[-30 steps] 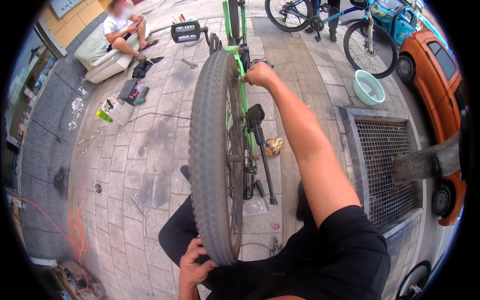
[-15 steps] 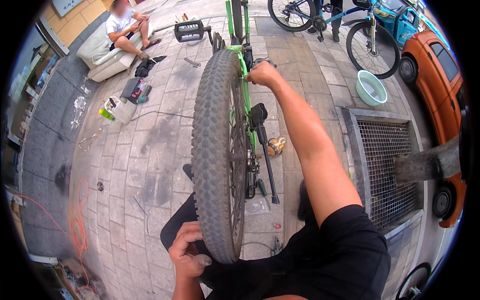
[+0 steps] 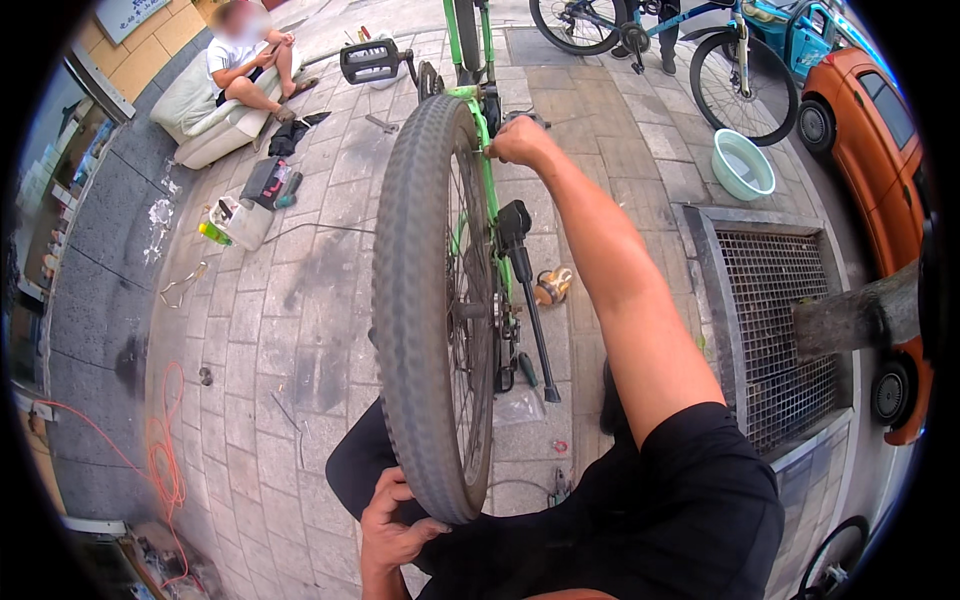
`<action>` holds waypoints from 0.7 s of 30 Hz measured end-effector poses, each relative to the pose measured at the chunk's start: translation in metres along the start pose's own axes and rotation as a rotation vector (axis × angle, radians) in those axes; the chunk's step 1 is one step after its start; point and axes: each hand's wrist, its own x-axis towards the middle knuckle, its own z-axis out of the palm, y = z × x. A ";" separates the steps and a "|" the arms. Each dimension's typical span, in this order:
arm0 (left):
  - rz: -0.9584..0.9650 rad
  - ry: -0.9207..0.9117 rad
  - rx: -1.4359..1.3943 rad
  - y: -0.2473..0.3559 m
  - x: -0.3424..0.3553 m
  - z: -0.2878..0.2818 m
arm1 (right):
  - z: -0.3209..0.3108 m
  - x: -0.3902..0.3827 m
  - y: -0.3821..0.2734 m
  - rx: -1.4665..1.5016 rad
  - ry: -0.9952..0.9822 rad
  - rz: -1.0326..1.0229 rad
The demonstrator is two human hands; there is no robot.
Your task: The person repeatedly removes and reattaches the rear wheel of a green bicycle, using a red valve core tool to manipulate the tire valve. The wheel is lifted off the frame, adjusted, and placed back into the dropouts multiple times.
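A knobby bicycle tyre stands upright in front of me, its tread smeared by spinning. It sits in a green bicycle frame whose black kickstand hangs on the right. My left hand is at the tyre's near lower end, thumb and fingers apart, fingertips beside the tread; whether they touch it I cannot tell. My right hand is closed against the green frame near the wheel's far end; what its fingers pinch is hidden. A black pedal sticks out at the far left of the frame.
A metal grate and a post are at right, with a pale green basin beyond. A blue bicycle and an orange car stand farther off. A person sits on a sofa. Orange cord lies left.
The tyre's tread has gone from sharp to blurred as the wheel turns. My left hand has moved slightly right and down, its thumb now stretched toward the tyre. My right hand stays at the frame.
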 end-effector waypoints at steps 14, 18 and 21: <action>-0.045 0.191 -0.346 -0.015 0.042 -0.006 | 0.002 0.002 -0.002 0.019 -0.007 -0.002; -0.034 0.096 -0.351 0.015 0.064 0.012 | 0.003 -0.002 0.003 -0.032 0.069 -0.064; -0.023 0.103 -0.322 0.017 0.058 0.008 | 0.000 0.000 0.002 0.014 -0.002 -0.023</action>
